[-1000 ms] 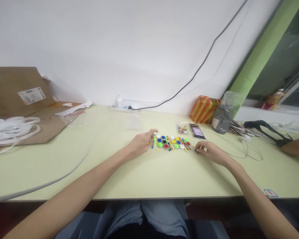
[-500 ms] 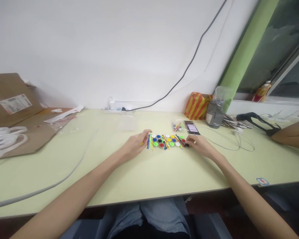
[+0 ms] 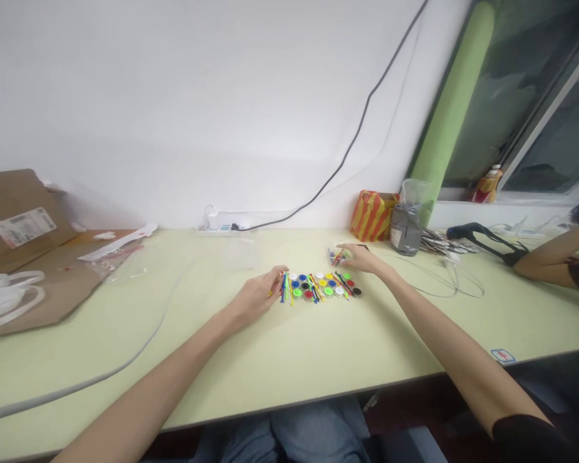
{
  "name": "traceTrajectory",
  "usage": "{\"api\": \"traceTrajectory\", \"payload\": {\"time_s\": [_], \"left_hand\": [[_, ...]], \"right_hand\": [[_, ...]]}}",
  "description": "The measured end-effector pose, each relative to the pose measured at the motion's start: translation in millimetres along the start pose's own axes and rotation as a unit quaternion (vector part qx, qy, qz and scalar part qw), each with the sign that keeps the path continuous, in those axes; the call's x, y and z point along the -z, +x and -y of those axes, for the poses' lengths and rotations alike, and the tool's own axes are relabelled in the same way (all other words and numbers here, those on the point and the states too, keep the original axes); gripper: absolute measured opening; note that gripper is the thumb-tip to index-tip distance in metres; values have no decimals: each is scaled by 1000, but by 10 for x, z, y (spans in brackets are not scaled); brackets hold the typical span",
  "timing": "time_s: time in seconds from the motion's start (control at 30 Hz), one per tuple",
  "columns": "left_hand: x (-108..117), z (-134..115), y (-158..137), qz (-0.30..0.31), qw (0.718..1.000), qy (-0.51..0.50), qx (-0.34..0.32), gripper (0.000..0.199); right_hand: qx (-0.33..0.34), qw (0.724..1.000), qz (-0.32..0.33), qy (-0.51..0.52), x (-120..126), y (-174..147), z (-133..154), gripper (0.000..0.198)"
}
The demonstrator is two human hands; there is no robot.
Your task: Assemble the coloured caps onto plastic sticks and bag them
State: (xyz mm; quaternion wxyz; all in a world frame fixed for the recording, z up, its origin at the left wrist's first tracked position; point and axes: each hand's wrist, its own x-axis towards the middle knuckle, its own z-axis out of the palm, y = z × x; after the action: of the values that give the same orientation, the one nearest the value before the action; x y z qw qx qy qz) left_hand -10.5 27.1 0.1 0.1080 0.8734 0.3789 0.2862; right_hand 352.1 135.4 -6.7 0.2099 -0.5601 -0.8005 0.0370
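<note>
A row of coloured round plastic discs lies on the table, with bundles of thin coloured plastic sticks standing out between them. My left hand rests at the row's left end, fingers closed; yellow and red stick tips show at its fingertips. Behind the row's right half is a small clear pack with more coloured sticks. Over that pack reaches my right hand, its thumb and forefinger apart around the sticks. At the row's right end sits a black disc, untouched.
A phone lies mostly hidden behind my right hand. Farther back stand a striped bag and a grey pouch. Cables run on the right, near another person's arm. Cardboard and a white strap are at left.
My right hand has left the black disc at the row's right end and moved back and left to the clear pack. My left hand stays at the row's left end. The view has shifted slightly.
</note>
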Motion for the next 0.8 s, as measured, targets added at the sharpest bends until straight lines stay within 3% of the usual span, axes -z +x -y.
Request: {"api": "traceTrajectory", "payload": {"time_s": [0.1, 0.33, 0.47, 0.53, 0.63, 0.73, 0.8], "left_hand": [[13, -10, -7, -3, 1000, 1, -1, 33], [20, -23, 13, 2, 1000, 21, -5, 30], [44, -12, 23, -5, 1000, 29, -7, 31], [55, 0, 24, -8, 999, 33, -6, 31], [59, 27, 28, -6, 999, 46, -9, 32], [49, 49, 32, -9, 999, 49, -15, 33], [40, 52, 33, -14, 999, 45, -17, 33]], "right_hand": [[33, 998, 35, 36, -177, 133, -22, 55], [32, 994, 32, 97, -405, 349, 149, 35], [43, 992, 10, 116, -500, 429, 346, 42], [3, 995, -40, 93, -535, 436, 431, 47], [-116, 987, -100, 57, -578, 428, 507, 51], [-180, 981, -61, 34, -628, 428, 505, 53], [-150, 987, -27, 45, -661, 438, 467, 48]]}}
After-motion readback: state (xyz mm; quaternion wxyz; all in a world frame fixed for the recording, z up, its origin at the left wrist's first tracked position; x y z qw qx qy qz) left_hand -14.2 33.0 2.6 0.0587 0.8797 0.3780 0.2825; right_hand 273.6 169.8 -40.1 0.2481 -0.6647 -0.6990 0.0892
